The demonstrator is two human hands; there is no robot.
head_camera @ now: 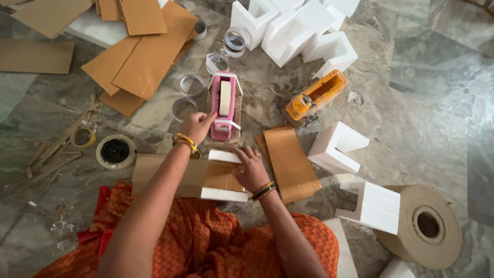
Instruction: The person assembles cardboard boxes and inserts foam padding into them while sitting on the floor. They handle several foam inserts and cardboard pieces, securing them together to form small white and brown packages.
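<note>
The floor [427,98] is seen to be polished grey-green stone, veined and faintly glossy. The pink tape dispenser [225,105] and the orange tape dispenser [315,95] are made of smooth, shiny plastic. Matt brown cardboard sheets [149,51] and a roll of rough brown paper [427,224] are shown. The white foam blocks [293,31] look matt and grainy. Orange printed cloth [206,242] is worn.
</note>
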